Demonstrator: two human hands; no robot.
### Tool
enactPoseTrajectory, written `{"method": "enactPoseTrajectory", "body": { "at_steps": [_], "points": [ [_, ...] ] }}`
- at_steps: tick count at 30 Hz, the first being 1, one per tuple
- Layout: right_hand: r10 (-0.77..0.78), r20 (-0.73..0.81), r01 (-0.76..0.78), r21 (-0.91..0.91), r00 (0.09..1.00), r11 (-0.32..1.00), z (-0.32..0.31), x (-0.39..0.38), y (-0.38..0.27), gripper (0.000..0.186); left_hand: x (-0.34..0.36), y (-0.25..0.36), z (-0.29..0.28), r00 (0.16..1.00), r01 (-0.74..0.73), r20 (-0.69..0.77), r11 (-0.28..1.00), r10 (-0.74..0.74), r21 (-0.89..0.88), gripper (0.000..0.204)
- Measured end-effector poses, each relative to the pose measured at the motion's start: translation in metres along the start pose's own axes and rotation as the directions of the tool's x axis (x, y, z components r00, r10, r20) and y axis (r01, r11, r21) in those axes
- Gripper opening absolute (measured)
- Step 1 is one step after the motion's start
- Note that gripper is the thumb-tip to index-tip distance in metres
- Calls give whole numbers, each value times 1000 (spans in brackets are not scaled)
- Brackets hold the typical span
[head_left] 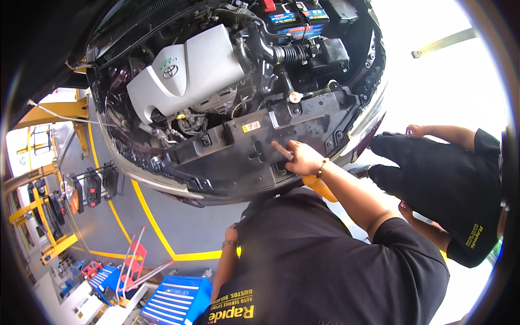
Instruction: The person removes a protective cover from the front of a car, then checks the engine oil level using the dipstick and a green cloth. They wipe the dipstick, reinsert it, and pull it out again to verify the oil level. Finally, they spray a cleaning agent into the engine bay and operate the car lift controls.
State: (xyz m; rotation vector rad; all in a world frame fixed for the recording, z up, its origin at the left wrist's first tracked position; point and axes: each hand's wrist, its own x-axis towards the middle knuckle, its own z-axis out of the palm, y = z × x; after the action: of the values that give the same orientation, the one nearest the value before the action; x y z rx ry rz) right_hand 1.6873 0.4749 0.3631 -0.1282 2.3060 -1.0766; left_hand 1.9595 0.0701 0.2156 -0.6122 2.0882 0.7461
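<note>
My right hand reaches over the black plastic panel at the front of an open engine bay. Its fingers are closed round a short, slim, light-brown stick-like object, whose kind I cannot make out. An orange-yellow piece, cloth-like, shows just below that wrist; whether the hand touches it I cannot tell. Down beside my body on the left hangs my left hand, with a band at the wrist. Its fingers are mostly hidden. Beyond the panel lies a silver-grey engine cover.
A co-worker in black stands close on the right, hands apart from mine. A battery and black air hose sit at the bay's far right. At lower left are a blue tool cabinet, a red stand and yellow lift parts.
</note>
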Motion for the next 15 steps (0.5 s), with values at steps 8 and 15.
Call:
{"method": "enactPoseTrajectory", "body": {
  "at_steps": [8,15],
  "points": [
    [138,-93,-139,-7,986,990,23,28,-47,44,-18,-13,1,996,73,-41,979,-82,-189,39],
    [169,-29,-169,0,985,986,29,43,-74,42,-35,-31,8,992,58,-94,954,-89,-293,38]
  ]
}}
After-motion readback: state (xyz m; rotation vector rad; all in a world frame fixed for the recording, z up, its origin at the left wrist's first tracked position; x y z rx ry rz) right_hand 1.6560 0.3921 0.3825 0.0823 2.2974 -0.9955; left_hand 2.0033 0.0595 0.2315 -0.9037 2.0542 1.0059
